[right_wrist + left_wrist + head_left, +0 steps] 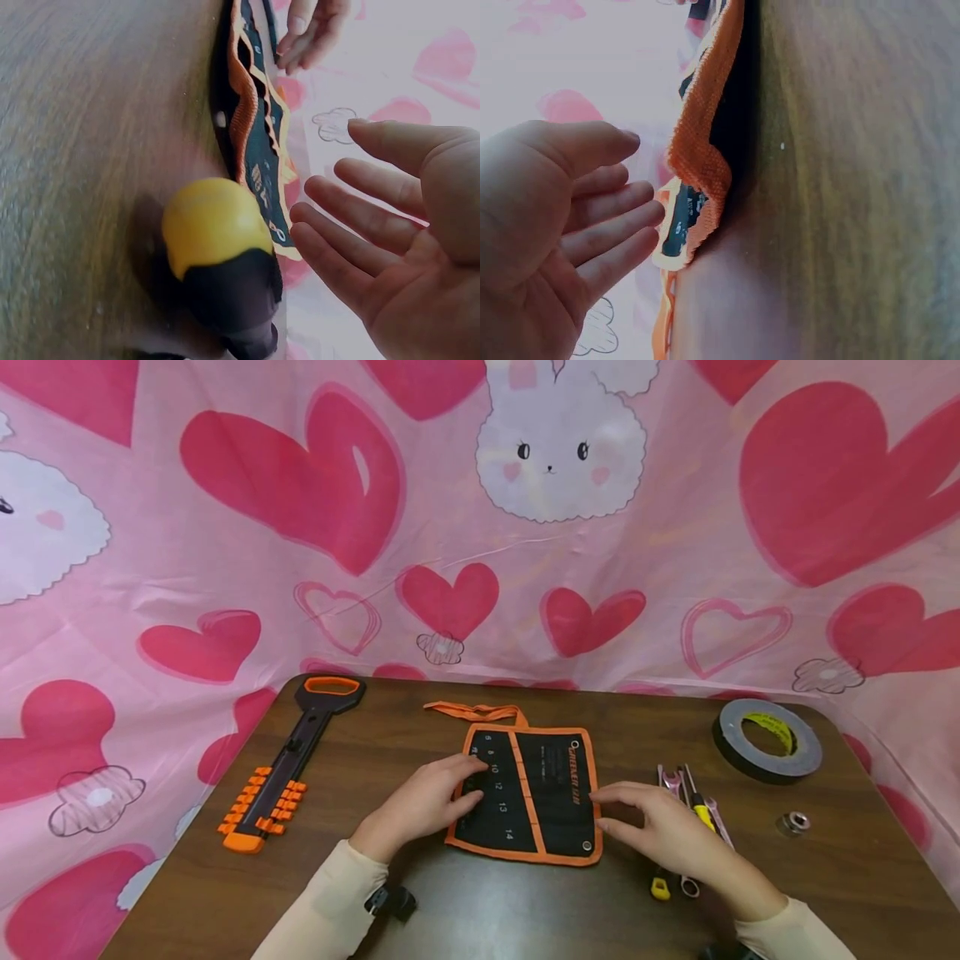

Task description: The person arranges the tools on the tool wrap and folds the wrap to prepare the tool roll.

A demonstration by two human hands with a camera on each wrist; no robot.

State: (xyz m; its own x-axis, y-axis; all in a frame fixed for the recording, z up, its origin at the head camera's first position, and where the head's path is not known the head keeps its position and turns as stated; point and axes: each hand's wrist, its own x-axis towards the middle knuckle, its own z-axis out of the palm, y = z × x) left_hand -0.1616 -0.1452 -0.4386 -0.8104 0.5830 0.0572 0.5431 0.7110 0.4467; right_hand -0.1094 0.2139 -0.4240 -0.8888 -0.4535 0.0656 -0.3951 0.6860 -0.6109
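A black tool pouch with orange edging lies flat on the table, its numbered pockets at the left and its orange tie strap stretched out behind. My left hand is over the pouch's left edge, fingers loosely bent. At the right edge my right hand has its fingertips close to the orange border. Both wrist views show relaxed fingers with nothing held. Partly under the right hand lie several wrenches and screwdrivers; a yellow and black screwdriver handle looms large in the right wrist view.
At the left lies a black and orange rack-like tool with orange clips. A roll of tape lies at the back right, with a small metal socket in front of it. A pink heart-patterned cloth hangs behind the wooden table.
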